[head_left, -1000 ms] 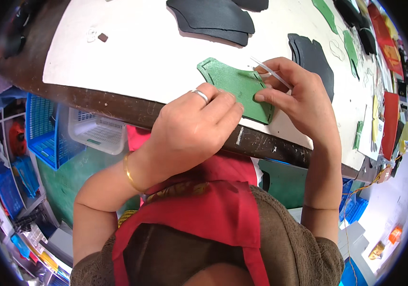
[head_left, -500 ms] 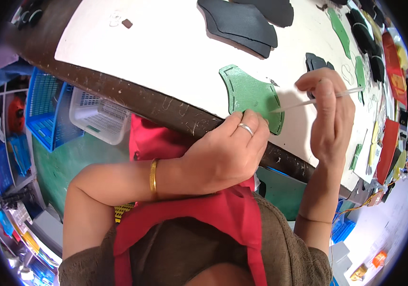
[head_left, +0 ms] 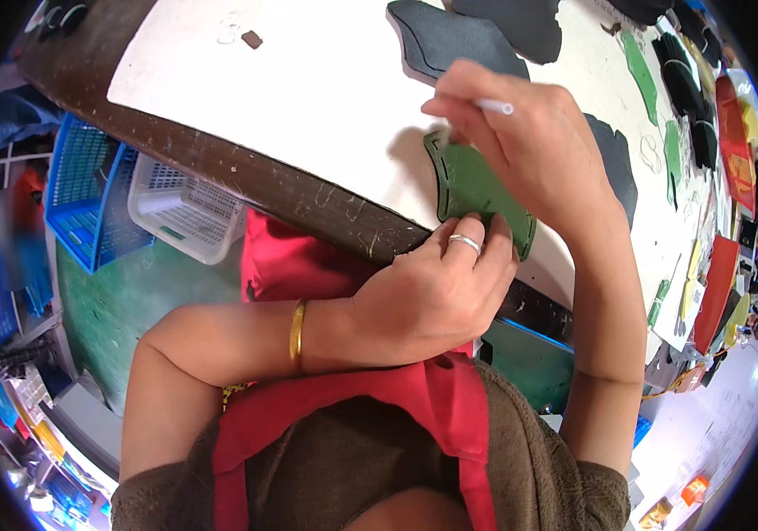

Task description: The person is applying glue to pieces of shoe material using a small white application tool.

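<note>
Green pc flat at table's nr edge, R of mid
L hand: fingers bunched close, tips on pc's nr side; thumb hidden, can't tell if pinching; R hand: fingers closed round white pen, over pc's far end, blurred, can't tell if pen touches; dark dashes along pc's L side; black pcs farther in from nr edge; brown scrap nr white sheet's L edge

The scene is viewed from the wearer's head through a fisheye lens aimed downward. The near edge of the surface is caught slantwise, with the red apron closer still.
</note>
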Available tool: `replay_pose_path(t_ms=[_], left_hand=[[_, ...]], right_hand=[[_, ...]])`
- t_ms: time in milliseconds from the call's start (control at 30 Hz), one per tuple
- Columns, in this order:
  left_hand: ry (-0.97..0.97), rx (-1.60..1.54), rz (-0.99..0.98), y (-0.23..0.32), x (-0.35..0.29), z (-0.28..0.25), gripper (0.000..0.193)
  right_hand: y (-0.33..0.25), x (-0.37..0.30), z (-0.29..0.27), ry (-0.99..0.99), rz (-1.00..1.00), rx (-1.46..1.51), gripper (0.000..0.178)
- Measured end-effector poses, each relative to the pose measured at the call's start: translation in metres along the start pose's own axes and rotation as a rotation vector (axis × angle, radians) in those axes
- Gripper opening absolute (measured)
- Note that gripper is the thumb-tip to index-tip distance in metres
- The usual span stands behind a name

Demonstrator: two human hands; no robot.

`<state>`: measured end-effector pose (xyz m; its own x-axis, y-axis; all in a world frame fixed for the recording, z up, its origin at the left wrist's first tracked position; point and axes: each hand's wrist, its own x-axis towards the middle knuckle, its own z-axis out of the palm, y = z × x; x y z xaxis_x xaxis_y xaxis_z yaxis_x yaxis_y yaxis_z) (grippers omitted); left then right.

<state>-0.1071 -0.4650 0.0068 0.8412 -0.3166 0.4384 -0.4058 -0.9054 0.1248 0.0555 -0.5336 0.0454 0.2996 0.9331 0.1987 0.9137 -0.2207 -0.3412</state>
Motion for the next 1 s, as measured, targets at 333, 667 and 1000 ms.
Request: replay_pose_path(t_ms=[333,667,1000], left_hand=[[-0.006,-0.076,-0.045,0.0,0.003,0.0,0.034],[-0.037,0.023,-0.046,0.002,0.007,-0.001,0.032],[0.027,-0.057,-0.002,-0.014,0.006,0.002,0.029]], right_hand=[[-0.008,-0.064,-0.013,0.39,0.588,0.36,0.016],[-0.021,-0.112,-0.005,0.262,0.458,0.0,0.019],[-0.014,-0.092,-0.027,0.418,0.67,0.571,0.031]])
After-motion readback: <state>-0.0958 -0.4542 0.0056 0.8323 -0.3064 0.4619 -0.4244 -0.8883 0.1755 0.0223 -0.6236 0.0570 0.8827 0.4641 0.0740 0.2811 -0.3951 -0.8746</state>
